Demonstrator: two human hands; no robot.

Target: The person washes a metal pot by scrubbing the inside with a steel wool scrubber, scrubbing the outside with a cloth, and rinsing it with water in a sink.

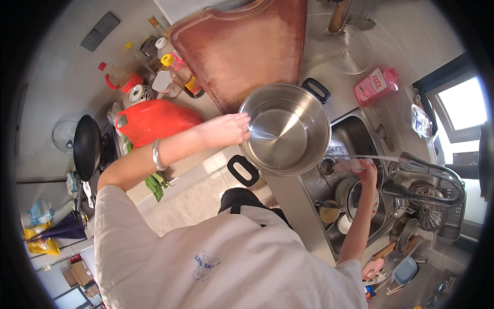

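Observation:
A large steel pot with two black handles stands at the counter's corner, partly over the sink's edge. My left hand has its fingers on the pot's left rim. On the right, over the steel sink, my right hand holds a pale, translucent thing, too unclear to name. Water runs from the faucet toward that hand. Below it in the sink lie bowls and a pan or ladle with a handle. The pot looks empty inside.
A wooden cutting board leans behind the pot. To the left are a red plastic bag, green vegetables, seasoning bottles and a black wok. A pink bottle stands behind the sink; pot lids lie beside it.

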